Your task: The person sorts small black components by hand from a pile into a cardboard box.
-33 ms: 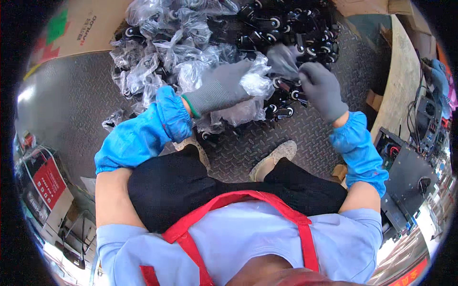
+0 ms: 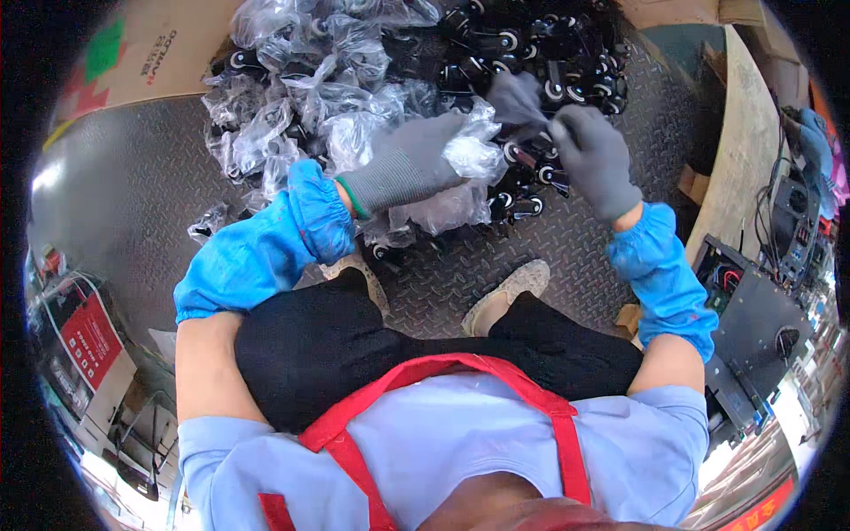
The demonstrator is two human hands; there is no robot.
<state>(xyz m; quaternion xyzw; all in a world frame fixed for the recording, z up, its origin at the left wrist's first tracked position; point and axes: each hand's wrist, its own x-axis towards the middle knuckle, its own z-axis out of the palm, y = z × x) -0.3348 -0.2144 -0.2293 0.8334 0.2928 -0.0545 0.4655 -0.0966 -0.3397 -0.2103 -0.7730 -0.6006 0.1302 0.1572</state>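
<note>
My left hand (image 2: pixel 409 161), in a grey knitted glove, is closed on a crumpled clear plastic bag (image 2: pixel 476 152). Its fingertips are partly hidden by the film. To the right, my right hand (image 2: pixel 595 159) wears a matching glove, with fingers pinched on the end of a thin, smoky-looking plastic bag (image 2: pixel 516 99). That bag stretches up and left from the fingers, above the pile. Below and between the hands lie black casters with pale-centred wheels (image 2: pixel 526 207). Many clear plastic bags (image 2: pixel 341 111) cover the pile's left side, some with dark parts showing through.
Bare casters (image 2: pixel 553 80) crowd the far right of the pile on a dark tread-plate floor (image 2: pixel 425 296). A cardboard box (image 2: pixel 155 57) stands far left. On the right are a wooden board (image 2: pixel 730 133) and a black equipment case (image 2: pixel 753 327). My shoes (image 2: pixel 513 288) are just below the pile.
My right hand has shifted slightly left and away from me, and the smoky bag has moved up and left with it. My left hand has hardly moved.
</note>
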